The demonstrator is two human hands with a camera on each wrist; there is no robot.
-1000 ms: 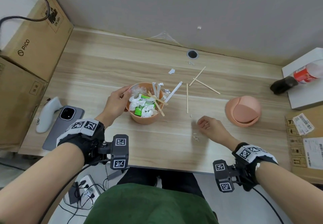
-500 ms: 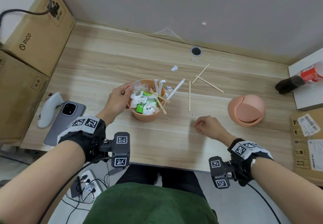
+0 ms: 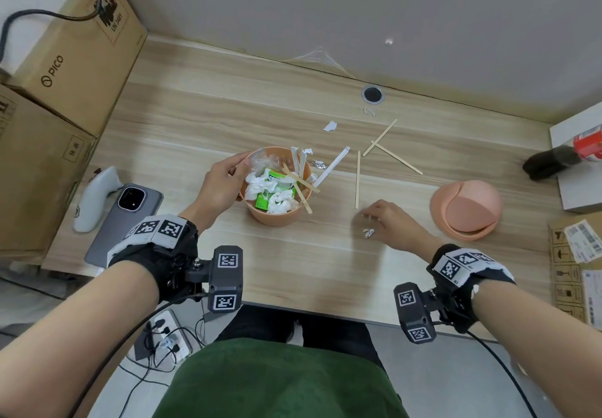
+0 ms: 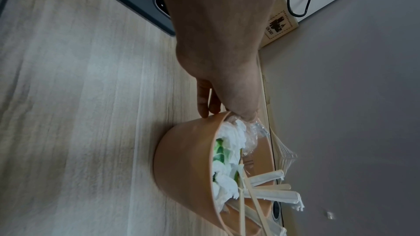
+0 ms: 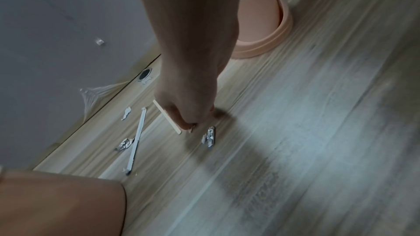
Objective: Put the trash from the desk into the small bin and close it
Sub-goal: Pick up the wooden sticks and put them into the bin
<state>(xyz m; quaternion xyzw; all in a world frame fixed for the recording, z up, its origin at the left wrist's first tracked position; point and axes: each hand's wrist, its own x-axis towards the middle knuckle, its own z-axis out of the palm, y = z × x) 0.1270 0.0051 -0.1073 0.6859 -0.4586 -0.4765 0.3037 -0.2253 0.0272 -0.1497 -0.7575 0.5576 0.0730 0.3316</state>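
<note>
Bin [image 3: 277,215] gripped at rim by my left hand [image 3: 221,186]; right hand [image 3: 387,219], curled, has shifted from foil scrap [image 3: 369,233] to stick [image 3: 357,179], pinch unconfirmed, pickup pending.

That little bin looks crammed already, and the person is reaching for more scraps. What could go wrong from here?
The bin is heaped, with sticks poking over its rim, so the lid may not seat unless they are pushed down.

The right hand is pinching at tiny scraps beside a foil bit; pieces that small could slip or get brushed away.

The left hand grips only the rim, so pressing more in might tip the bin.
</note>
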